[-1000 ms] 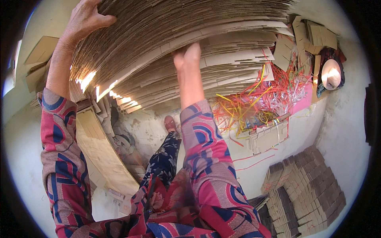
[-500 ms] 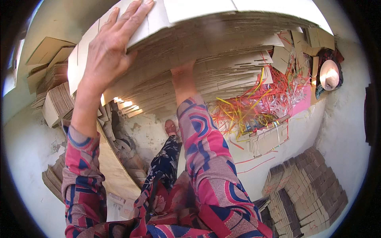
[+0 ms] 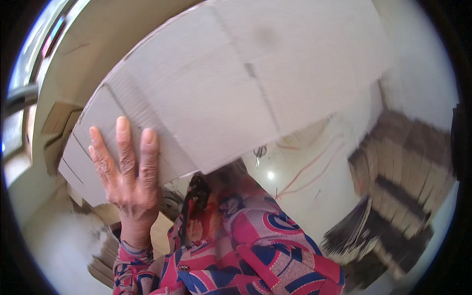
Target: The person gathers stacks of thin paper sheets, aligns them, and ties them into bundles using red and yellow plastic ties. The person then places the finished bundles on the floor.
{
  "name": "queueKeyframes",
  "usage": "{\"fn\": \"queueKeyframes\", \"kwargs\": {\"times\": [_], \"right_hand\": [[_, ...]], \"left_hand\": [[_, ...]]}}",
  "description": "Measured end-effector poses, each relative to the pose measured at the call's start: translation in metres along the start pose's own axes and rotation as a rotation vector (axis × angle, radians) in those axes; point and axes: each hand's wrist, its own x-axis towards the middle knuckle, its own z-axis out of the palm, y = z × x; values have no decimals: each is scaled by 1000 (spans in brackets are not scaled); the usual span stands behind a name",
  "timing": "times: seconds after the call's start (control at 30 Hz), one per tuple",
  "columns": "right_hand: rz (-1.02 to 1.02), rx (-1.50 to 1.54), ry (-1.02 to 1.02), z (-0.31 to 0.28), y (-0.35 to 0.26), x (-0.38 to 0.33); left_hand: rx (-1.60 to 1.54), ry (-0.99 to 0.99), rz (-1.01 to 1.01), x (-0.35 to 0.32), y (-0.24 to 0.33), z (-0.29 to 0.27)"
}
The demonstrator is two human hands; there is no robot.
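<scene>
Corrugated cardboard sheet (image 3: 314,69) occupies the upper centre of the frame, with its far side partly cut off by the upper border. Orientation: the long axis runs diagonally, from the lower left toward the upper right. Crease lines cross this axis; slots divide the flaps at the left end.

Left hand (image 3: 132,179): positioned on the face of the sheet, close to its lower-left end. The four fingers are straight and spread, pointing toward the top of the frame. The hand is unclenched and lies flat; the thumb does not show. The wrist crosses the sheet's lower edge, and most of the sheet extends above and to the right of this hand.

Right hand: not visible, so its grip cannot be determined. The right sleeve (image 3: 270,221) extends from the lower right toward the sheet's lower edge near the frame centre. The left is therefore the only hand seen in contact.

Surroundings: scissors (image 3: 260,152) lie on the floor (image 3: 290,164) just below the lower edge; stacked cardboard bundles (image 3: 393,147) stand at the right.
</scene>
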Motion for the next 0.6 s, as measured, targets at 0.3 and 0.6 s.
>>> {"fn": "queueKeyframes", "kwargs": {"times": [0.3, 0.6], "right_hand": [[-372, 268, 256, -125, -79, -112], [-748, 517, 663, -328, -128, -297]], "left_hand": [[-232, 56, 369, -26, 87, -33], [-655, -355, 921, -74, 258, -19]]}}
